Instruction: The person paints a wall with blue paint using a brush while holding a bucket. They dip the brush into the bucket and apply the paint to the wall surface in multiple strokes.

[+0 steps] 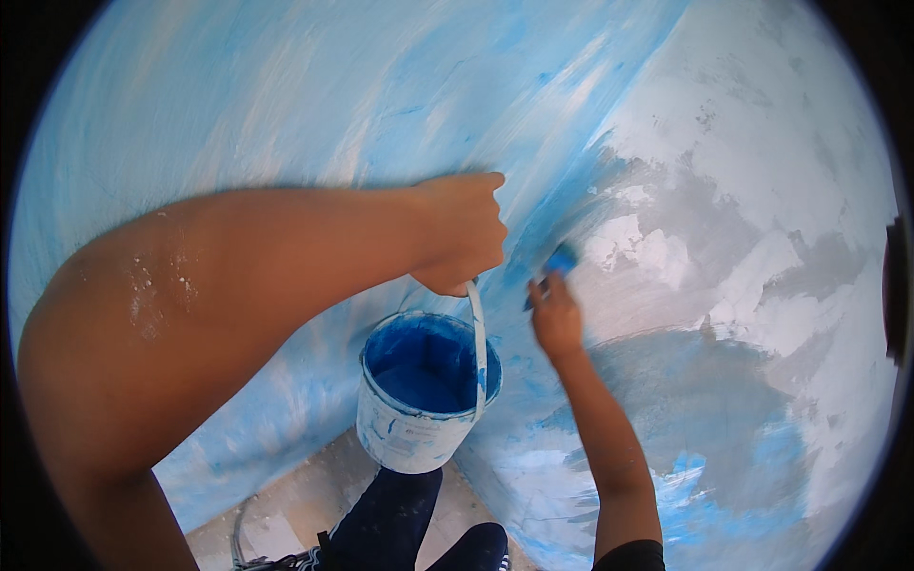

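My left hand (464,231) is closed round the white handle of a paint bucket (407,443), which hangs in front of me. Dark blue paint (419,383) lies inside it, and blue smears mark its rim and white side. To the right of the bucket, my right hand (557,322) grips a paintbrush (560,260) by its dark handle. The bristles are blue and slightly blurred. They are at the wall (666,276), where light blue paint meets bare grey and white plaster. Most of the left fingers are turned away from view.
Blue streaked paint covers the left wall (257,105), which meets the grey, patchy wall in a corner. Below are my legs in dark trousers (386,519) above a stained floor (305,490). A thin cable or strap (238,538) lies at lower left. A dark object (896,290) stands at the right rim.
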A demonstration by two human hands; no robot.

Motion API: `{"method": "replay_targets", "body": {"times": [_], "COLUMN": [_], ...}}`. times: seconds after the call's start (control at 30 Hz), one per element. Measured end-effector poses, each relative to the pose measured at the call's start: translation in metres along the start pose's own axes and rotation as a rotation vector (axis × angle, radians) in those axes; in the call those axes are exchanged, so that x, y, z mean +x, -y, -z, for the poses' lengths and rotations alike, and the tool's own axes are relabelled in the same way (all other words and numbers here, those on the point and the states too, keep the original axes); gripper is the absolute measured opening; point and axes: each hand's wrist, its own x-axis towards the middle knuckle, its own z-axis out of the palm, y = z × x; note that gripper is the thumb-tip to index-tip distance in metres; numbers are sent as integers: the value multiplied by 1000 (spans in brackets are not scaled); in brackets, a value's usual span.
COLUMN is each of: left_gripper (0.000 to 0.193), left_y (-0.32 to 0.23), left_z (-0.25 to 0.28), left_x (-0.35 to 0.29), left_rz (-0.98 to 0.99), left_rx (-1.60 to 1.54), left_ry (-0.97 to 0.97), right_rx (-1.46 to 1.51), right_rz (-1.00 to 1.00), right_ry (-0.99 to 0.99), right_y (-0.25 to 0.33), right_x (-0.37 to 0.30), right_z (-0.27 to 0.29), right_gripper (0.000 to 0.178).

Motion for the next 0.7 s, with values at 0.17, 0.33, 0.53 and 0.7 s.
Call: {"method": "replay_targets", "body": {"times": [0.17,0.33,0.53,0.7], "left_gripper": [42,45,46,46], "left_y": [-4,0,-1,-2], "left_z": [-4,2,14,15], "left_x": [11,3,17,19], "left_rz": [0,39,44,73], "left_rx": [1,13,34,48], "left_ry": [-48,94,135,216], "right_rx": [535,515,170,-114], "right_rz": [-440,-618,-252,-47], "right_ry": [214,-295,-675,-128], "right_y": [27,-70,-95,-36], "right_x": [-9,92,114,35], "right_z": [5,92,125,20], "right_gripper": [11,16,18,19]}}
